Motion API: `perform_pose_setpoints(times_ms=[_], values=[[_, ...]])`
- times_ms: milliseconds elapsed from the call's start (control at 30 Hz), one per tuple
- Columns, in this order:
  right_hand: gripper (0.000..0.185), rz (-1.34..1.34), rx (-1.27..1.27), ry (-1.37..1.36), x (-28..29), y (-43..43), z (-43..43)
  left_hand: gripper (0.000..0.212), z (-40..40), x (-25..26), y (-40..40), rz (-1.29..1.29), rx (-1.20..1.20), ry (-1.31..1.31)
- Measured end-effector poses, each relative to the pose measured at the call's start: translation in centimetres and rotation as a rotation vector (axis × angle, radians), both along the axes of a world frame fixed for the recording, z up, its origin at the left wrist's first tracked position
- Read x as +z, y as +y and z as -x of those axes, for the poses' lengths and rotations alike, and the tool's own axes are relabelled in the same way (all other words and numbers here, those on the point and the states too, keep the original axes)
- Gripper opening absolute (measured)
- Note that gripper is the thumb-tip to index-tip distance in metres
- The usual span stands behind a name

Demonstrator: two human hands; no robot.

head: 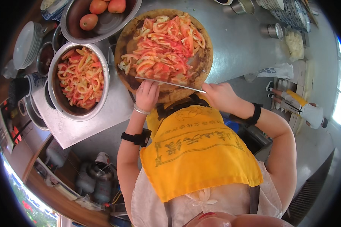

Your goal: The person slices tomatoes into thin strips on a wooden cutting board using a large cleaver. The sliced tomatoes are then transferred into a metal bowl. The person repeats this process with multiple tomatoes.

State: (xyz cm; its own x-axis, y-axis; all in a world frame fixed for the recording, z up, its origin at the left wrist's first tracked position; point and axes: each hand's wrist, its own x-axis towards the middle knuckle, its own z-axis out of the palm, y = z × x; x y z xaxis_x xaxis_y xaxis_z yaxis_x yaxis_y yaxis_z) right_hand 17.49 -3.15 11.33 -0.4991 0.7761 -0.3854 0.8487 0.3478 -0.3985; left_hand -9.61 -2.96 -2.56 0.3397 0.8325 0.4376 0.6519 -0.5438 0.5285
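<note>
My right hand (219, 96) grips the handle end of a kitchen knife, its blade (170, 83) seen nearly edge-on across the near part of a round wooden chopping board (125, 42). At the blade's far-left end, the fingers of my left hand (147, 93) lie together against it; the blade hides their tips, so I cannot tell whether they grip it. Just beyond the blade, a large heap of sliced tomato (167, 46) covers much of the board. To the left, a metal basin (106, 82) holds more tomato slices (81, 76).
Behind it, a larger metal basin (113, 27) contains several whole tomatoes (88, 21). Stacked white plates (27, 45) stand at far left. On the metal table (230, 42) are a metal cup (275, 31) and a plastic bag (275, 71). Another person (309, 112) stands off right.
</note>
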Motion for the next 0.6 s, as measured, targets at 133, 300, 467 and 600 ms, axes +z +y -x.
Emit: perform_pose_setpoints(times_ms=[133,300,467,600], values=[[0.02,0.067,-0.035,-0.016,-3.1,-1.2,0.1,0.022,0.2,-0.1,0.0,0.039,-0.035,-0.015],[0.018,0.023,0.01,0.009,-0.9,-0.2,0.7,0.02,1.1,0.0,-0.9,0.059,-0.036,0.008],[0.016,0.101,0.031,-0.041,-2.6,-0.6,0.9,0.02,1.0,-0.1,-1.0,0.07,-0.03,-0.037],[0.016,0.008,0.023,0.03,-1.8,-0.7,0.7,0.026,1.5,-0.7,-2.1,0.083,-0.017,-0.015]])
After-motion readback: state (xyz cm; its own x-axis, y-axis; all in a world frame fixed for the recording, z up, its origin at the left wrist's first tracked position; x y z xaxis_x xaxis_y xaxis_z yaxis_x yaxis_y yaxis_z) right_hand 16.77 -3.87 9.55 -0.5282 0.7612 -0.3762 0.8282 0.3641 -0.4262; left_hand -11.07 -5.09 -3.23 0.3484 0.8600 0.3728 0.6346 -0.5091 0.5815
